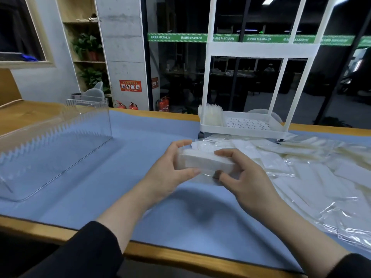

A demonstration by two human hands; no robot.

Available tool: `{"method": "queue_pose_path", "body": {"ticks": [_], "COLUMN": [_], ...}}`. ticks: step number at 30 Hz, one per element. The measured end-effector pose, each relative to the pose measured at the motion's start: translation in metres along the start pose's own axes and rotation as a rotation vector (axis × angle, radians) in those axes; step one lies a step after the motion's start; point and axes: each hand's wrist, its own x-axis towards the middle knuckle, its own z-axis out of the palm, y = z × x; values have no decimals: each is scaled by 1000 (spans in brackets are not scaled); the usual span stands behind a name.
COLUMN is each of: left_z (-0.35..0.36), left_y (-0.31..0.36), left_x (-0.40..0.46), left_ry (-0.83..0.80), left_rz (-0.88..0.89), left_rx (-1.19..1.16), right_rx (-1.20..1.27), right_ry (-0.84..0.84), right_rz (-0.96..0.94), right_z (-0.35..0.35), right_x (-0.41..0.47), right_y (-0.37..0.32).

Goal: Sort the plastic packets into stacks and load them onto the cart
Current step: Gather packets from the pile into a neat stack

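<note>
While both hands curl round it, stack of packets (204, 162) held, left hand (170, 173), right hand (244, 183) fingers clasping ends

A stack of white plastic packets (204, 162) is held just above the blue mat, long side roughly level, gripped at its left end by the left hand (170, 169) and at its right end by the right hand (247, 177). Loose packets (313, 167), clear-wrapped with white contents, lie spread in an overlapping heap to the right of the stack. The white cart (247, 127) stands behind the heap; a bundle of packets (210, 116) stands upright in the left end of its perforated bottom tray.
</note>
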Motion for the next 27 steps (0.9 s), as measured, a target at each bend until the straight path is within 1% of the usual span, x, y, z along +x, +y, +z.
{"method": "queue_pose_path", "body": {"ticks": [3,6,10,12,14,16,17,19,20,21,23,25,27], "left_z": [-5,-5,4,9,13,14,13,7,3,0,-2,0,2], "left_y": [8,14,26,30,32,31,30,19,9,-4,-32,-58,-73], "left_x": [19,38,65,82,102,123,132,151,162,174,199,221,245], "left_ry": [-7,-95,-222,-270,-267,-175,-81,170,289,372,433,420,389], "left_rz": [-8,11,54,67,94,134,159,200,198,178,108,42,-23], "left_rx": [7,47,123,139,162,165,120,2,-32,-43,-28,-2,20], "right_rx": [-17,-35,-259,-370,-413,-431,-464,-528,-539,-542,-576,-630,-629], "right_ry": [-74,-174,-438,-460,-433,-381,-351,-261,-195,-129,-33,-3,17], "right_rz": [71,128,140,109,116,167,193,228,250,281,346,419,482], "right_z": [-13,-35,-65,-69,-72,-78,-84,-95,-101,-106,-112,-112,-108], "right_x": [13,35,68,87,105,124,134,158,171,185,215,244,271], "right_y": [-10,-16,-27,-27,-22,-16,-12,-1,6,14,32,51,67]}}
